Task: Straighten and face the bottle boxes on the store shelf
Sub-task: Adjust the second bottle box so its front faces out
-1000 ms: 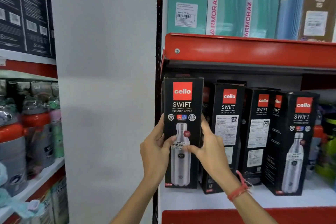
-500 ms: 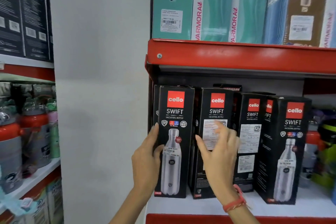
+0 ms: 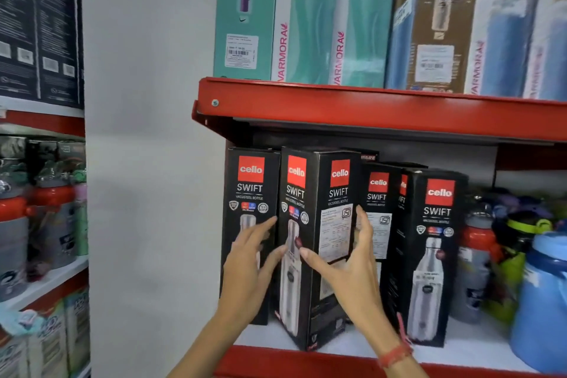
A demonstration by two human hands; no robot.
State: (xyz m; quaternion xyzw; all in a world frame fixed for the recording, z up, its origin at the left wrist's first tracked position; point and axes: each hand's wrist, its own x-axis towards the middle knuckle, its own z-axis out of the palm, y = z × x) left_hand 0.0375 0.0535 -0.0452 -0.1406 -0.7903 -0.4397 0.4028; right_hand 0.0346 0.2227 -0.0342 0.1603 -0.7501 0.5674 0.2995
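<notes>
Several black Cello Swift bottle boxes stand in a row on the white shelf (image 3: 478,344). The first box (image 3: 250,187) at the left end faces front. The second box (image 3: 325,181) is turned corner-forward and pulled out toward the shelf's red front edge. My left hand (image 3: 248,270) presses its fingers against that box's left face. My right hand (image 3: 352,273) grips its right face, thumb near the front corner. Behind it stands a third box (image 3: 377,193) showing its label side. The rightmost box (image 3: 435,224) is angled slightly.
A red shelf (image 3: 368,107) overhead carries tall Varmora boxes (image 3: 306,24). Loose bottles (image 3: 478,255) and a blue jug (image 3: 543,301) crowd the right end. A white pillar (image 3: 147,163) borders the left, with more bottles (image 3: 40,209) on shelves beyond.
My left hand has left the first box, which now stands facing front. Both hands have moved to the second box, pulled it forward and turned it corner-first.
</notes>
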